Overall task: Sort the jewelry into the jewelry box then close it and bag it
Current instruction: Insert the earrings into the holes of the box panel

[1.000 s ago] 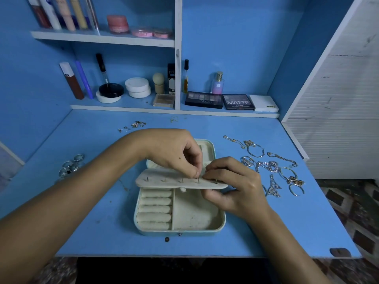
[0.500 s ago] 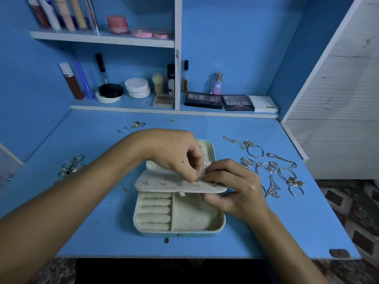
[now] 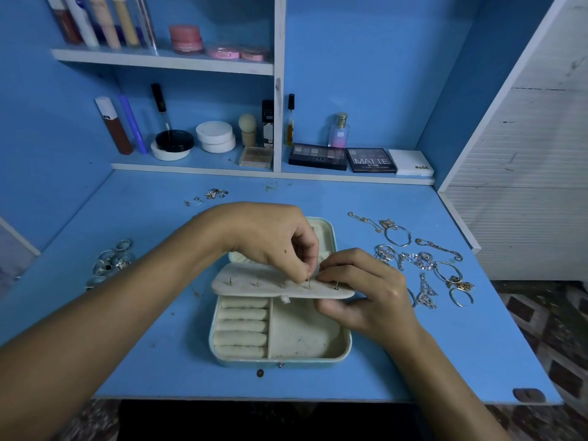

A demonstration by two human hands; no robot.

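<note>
The jewelry box [image 3: 280,338] sits open at frame centre. The left hand [image 3: 273,240] pinches a tiny stud earring [image 3: 308,281] on the padded earring flap [image 3: 273,283]; the right hand [image 3: 366,291] clamps the flap's right end. The stud looks light, slippery and easily dropped, best held by its head. Chains [image 3: 420,259] lie right.

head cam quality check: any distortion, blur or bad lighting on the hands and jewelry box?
Head view: wide-angle bowing bends the desk edge and shelf lines; dim, blue-tinted light, no harsh glare; left hand, right hand and jewelry box are reasonably sharp; forearms at the frame's bottom edge look stretched and soft; the bracelets and chains glint slightly, fine detail hard to resolve.
</note>
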